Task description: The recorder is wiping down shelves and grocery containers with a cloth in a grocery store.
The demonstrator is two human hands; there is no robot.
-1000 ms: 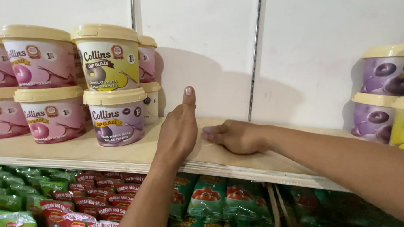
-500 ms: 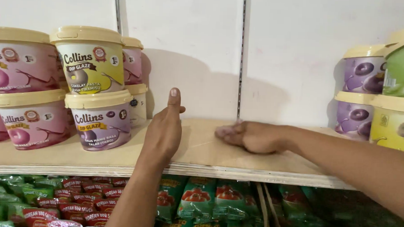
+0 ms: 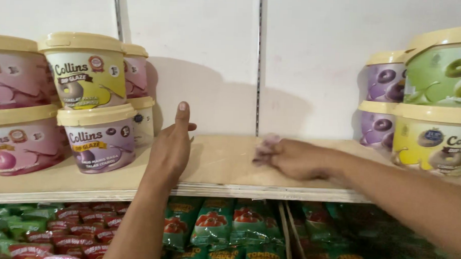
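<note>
My left hand (image 3: 171, 148) stands on its edge on the wooden shelf (image 3: 224, 167), fingers together and pointing up, holding nothing. It is just right of a purple-labelled tub (image 3: 98, 137). My right hand (image 3: 296, 158) lies low on the shelf's middle, fingers curled around what looks like a small pale cloth (image 3: 264, 145), blurred by motion. The two hands are apart, with bare board between them.
Cream-lidded tubs are stacked two high at the left, with a yellow-labelled tub (image 3: 87, 71) above and pink tubs (image 3: 15, 137) beside. At the right stand more tubs, purple (image 3: 383, 84), green (image 3: 444, 70) and yellow (image 3: 434, 139). Green and red sachets (image 3: 227, 231) fill the shelf below.
My right hand has slid to the right along the shelf, then back a little to the left. My left hand keeps its place by the tubs. The view has shifted rightward.
</note>
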